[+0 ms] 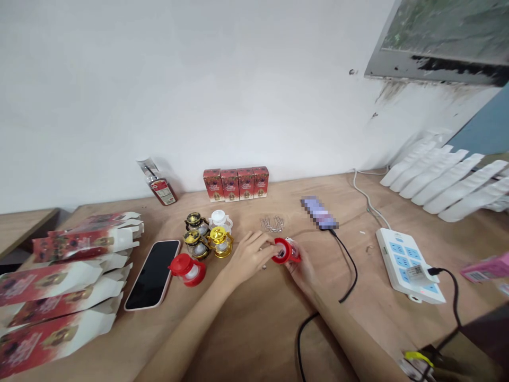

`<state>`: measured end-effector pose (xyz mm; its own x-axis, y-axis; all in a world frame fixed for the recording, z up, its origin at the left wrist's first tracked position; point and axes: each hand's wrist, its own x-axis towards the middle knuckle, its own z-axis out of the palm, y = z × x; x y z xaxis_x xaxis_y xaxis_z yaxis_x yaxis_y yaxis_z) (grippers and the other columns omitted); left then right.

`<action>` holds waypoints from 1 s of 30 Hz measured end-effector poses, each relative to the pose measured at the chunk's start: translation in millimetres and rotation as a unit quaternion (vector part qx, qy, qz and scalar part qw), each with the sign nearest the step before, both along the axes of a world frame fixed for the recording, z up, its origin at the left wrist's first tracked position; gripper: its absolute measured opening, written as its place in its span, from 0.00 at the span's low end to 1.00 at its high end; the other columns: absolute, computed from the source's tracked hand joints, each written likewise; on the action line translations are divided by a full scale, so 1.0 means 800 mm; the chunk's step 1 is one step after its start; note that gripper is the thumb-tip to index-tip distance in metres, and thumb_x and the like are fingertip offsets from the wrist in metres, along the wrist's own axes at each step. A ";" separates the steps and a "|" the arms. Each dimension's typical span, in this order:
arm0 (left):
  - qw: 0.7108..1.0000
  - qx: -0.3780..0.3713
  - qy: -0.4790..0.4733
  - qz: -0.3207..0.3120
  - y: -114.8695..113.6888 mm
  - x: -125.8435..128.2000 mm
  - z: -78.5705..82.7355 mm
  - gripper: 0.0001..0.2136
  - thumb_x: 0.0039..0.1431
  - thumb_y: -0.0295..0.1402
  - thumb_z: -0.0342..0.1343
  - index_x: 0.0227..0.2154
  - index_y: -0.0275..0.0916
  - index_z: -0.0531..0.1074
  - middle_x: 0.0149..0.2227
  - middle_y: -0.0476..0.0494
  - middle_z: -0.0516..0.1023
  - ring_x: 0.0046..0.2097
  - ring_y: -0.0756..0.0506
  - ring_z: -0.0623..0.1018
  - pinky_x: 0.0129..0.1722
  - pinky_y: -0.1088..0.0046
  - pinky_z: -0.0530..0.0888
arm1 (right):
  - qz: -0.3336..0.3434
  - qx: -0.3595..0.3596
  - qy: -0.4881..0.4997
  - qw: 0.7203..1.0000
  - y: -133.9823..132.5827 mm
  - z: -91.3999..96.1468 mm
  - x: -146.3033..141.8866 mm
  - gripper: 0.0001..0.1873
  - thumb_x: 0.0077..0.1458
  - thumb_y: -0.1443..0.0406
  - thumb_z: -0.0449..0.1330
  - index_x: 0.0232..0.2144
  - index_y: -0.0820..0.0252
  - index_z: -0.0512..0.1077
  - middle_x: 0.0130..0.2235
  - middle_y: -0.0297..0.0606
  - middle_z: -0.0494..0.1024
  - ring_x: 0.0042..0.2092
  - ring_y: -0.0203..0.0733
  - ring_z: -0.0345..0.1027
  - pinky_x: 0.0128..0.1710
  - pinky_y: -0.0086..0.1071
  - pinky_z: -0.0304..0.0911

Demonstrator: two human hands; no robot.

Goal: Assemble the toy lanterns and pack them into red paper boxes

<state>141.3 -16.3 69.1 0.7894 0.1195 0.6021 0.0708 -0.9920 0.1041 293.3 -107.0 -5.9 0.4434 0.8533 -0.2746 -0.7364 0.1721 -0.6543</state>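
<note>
A red mini lantern point(281, 250) is tilted on its side, its round underside turned toward me. My right hand point(303, 271) is wrapped around its body from the right. From the left, my left hand point(251, 257) has its fingers bent together, fingertips at the edge of that underside. A dark spot, perhaps a switch, shows in the base. Just behind lie several thin metal wire handles point(272, 224). Left of my hands stand a second red lantern point(188, 269), a gold lantern point(220, 242), a white lantern point(220, 219) and black-and-gold lanterns point(196, 244).
Several red boxes point(237, 184) stand near the wall beside a dark bottle point(162, 190). Opened cartons point(59, 318) and a phone point(154, 276) lie left. Rightward are another phone point(318, 213), a black cable point(351, 265), a power strip point(407, 262) and white curved pieces point(445, 178).
</note>
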 end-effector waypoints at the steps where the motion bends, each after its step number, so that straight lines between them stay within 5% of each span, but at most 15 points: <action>1: 1.000 -0.001 -0.003 -0.002 0.001 -0.001 0.000 0.08 0.64 0.29 0.47 0.38 0.39 0.73 0.38 0.43 0.74 0.39 0.47 0.70 0.38 0.70 0.64 | 0.000 0.000 -0.003 1.000 0.000 -0.001 0.000 0.09 0.47 0.60 0.64 0.31 0.58 0.75 0.28 0.31 0.79 0.26 0.33 0.71 0.18 0.22 0.64; 16: 1.000 -0.013 0.020 -0.009 0.000 -0.002 -0.001 0.09 0.64 0.26 0.45 0.32 0.37 0.69 0.34 0.44 0.71 0.36 0.48 0.70 0.36 0.72 0.65 | 0.007 0.004 -0.029 1.000 -0.001 0.005 -0.008 0.10 0.47 0.58 0.64 0.28 0.60 0.74 0.25 0.30 0.77 0.23 0.32 0.68 0.16 0.21 0.63; 25: 0.999 -0.024 0.002 0.048 0.009 -0.006 0.002 0.09 0.66 0.31 0.44 0.34 0.36 0.69 0.33 0.44 0.74 0.35 0.47 0.71 0.37 0.70 0.64 | -0.016 -0.003 0.004 1.000 0.000 0.001 -0.004 0.09 0.44 0.59 0.66 0.28 0.57 0.74 0.25 0.29 0.77 0.22 0.30 0.66 0.16 0.20 0.64; 30: 0.985 -0.050 0.143 0.080 0.029 -0.013 -0.008 0.06 0.61 0.31 0.52 0.30 0.38 0.71 0.32 0.47 0.75 0.37 0.46 0.73 0.37 0.69 0.63 | -0.031 -0.015 0.002 0.999 0.000 0.000 -0.002 0.10 0.42 0.59 0.67 0.26 0.56 0.73 0.23 0.27 0.75 0.20 0.29 0.64 0.16 0.20 0.64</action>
